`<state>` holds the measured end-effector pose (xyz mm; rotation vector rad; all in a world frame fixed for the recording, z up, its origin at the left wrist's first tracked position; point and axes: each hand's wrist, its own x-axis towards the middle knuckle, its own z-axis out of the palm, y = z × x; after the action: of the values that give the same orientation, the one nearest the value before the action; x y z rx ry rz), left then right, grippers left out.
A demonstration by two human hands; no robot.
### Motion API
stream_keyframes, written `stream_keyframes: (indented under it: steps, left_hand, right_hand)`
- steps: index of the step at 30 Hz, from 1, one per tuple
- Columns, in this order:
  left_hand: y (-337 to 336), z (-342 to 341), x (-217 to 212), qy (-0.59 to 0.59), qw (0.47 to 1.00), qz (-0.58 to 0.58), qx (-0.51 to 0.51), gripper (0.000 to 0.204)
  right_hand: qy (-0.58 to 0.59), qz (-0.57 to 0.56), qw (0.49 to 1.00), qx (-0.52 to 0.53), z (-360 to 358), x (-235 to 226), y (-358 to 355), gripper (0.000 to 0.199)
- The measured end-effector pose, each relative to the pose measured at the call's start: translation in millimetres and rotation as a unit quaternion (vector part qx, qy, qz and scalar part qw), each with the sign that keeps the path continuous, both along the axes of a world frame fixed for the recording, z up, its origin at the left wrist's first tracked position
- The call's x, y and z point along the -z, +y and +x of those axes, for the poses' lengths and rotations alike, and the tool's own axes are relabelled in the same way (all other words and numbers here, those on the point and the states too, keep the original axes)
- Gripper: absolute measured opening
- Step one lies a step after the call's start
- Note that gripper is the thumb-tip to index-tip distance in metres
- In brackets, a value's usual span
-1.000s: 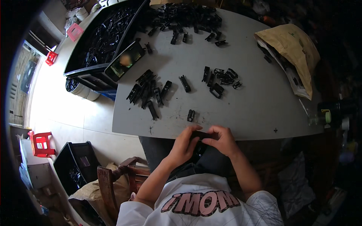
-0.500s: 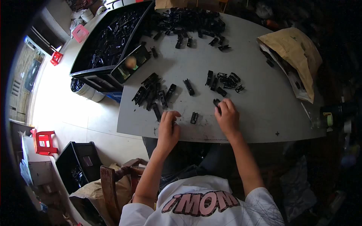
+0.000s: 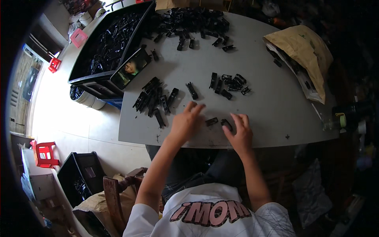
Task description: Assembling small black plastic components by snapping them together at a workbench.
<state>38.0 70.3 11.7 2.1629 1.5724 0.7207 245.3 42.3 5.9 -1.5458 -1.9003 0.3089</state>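
Note:
My left hand hovers over the front of the grey table, fingers stretched out and slightly blurred; nothing shows in it. Just right of its fingertips lies a small black plastic part. My right hand is at the front edge with thumb and fingers around another black plastic part; its grip is partly hidden. Beyond my hands a single longer black part lies alone. A loose pile of black parts is on the left, and a smaller group on the right.
A large black crate full of black parts stands at the back left, a phone leaning on it. A big heap of parts covers the far end. An open brown paper bag lies at the right edge.
My left hand has moved right and away from me, and its fingers have stretched out. My right hand has come nearer the table edge. The small part between them now lies turned and further right.

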Motion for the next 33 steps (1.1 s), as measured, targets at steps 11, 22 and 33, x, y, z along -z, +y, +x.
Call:
stream_keyframes:
  steps: [11, 22, 33]
  left_hand:
    - [45.2, -21.7, -9.9, 0.095, 0.993, 0.063, -0.025, 0.029]
    - [-16.7, -32.7, 16.6, -0.404, 0.886, -0.203, -0.102, 0.018]
    - [-27.6, 3.9, 7.7, -0.376, 0.906, -0.139, -0.134, 0.014]
  right_hand:
    - [-0.018, 0.003, 0.988, -0.156, -10.6, -17.1, 18.8, 0.032]
    - [-0.108, -0.005, 0.973, -0.206, -25.5, -2.9, 30.2, 0.029]
    - [0.032, -0.018, 0.985, -0.167, -49.6, -14.4, 4.5, 0.026]
